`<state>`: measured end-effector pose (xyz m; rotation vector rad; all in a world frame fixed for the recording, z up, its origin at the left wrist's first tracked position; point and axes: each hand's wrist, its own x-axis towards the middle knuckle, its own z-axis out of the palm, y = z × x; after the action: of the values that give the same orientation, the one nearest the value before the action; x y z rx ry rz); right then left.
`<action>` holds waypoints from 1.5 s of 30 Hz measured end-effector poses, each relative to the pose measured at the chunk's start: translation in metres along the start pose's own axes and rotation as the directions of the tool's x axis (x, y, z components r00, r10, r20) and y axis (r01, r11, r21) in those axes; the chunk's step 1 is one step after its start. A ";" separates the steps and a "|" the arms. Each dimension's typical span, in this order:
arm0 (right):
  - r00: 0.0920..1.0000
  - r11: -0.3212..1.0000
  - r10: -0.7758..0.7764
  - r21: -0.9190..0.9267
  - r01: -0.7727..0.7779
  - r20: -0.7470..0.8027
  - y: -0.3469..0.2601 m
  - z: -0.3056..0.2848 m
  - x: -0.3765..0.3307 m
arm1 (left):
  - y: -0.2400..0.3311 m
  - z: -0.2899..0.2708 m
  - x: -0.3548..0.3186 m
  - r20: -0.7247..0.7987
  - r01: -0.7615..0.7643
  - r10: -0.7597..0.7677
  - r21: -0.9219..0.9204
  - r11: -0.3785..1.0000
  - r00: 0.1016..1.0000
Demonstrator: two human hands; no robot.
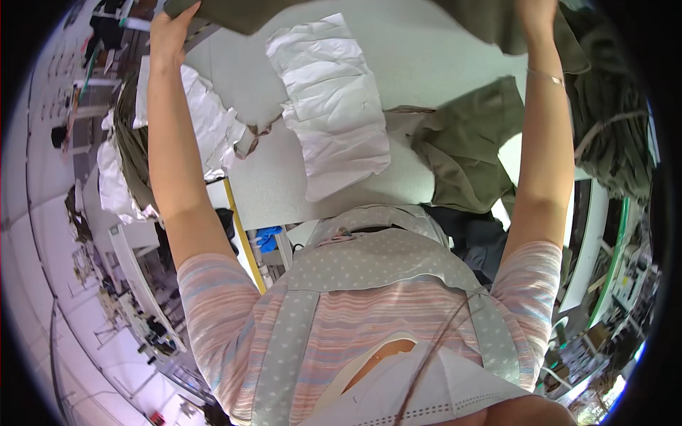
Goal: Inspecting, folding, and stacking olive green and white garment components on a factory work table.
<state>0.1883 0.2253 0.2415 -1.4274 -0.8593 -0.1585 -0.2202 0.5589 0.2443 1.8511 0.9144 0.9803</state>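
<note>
Both my arms reach forward over a pale table (408, 192), holding up a dark olive piece of cloth (245, 15) that runs along the top edge of the view. My left hand (170, 32) pinches the cloth's left corner between thumb and fingers. At the far right, my right hand (536, 13) is closed on the cloth, its fingers partly cut off by the frame. Between my arms lies a creased sheet of white paper (334, 106). Another olive cloth piece (472, 142) rests crumpled near my right forearm, draping over the table's near edge.
More crumpled white paper (206, 121) and bunched olive cloth (131, 135) are beside my left forearm. A heap of olive cloth (607, 128) hangs at the right. Under the table's left side, a blue item (268, 239) sits near a yellow-edged board (241, 234).
</note>
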 end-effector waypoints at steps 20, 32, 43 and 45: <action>0.538 0.659 0.739 -0.266 -0.704 0.406 0.168 0.033 -0.294 | -0.235 0.036 -0.317 -0.010 0.337 -0.337 0.062 0.940 0.941; 0.565 0.543 0.815 0.172 -0.822 0.130 0.207 0.021 -0.262 | -0.222 0.035 -0.302 0.034 0.276 -0.282 0.126 0.953 0.959; 0.297 0.275 0.950 0.196 -0.941 0.095 0.219 0.047 -0.240 | -0.196 0.047 -0.264 0.033 0.284 -0.285 -0.255 0.924 0.958; 0.319 0.313 0.948 0.159 -0.936 0.013 0.217 0.051 -0.230 | -0.181 0.047 -0.240 0.013 0.155 -0.155 -0.173 0.973 0.988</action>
<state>0.1318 0.2226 -0.0738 -1.5625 0.1887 0.7584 -0.3209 0.4081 -0.0001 1.6090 0.9290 0.9338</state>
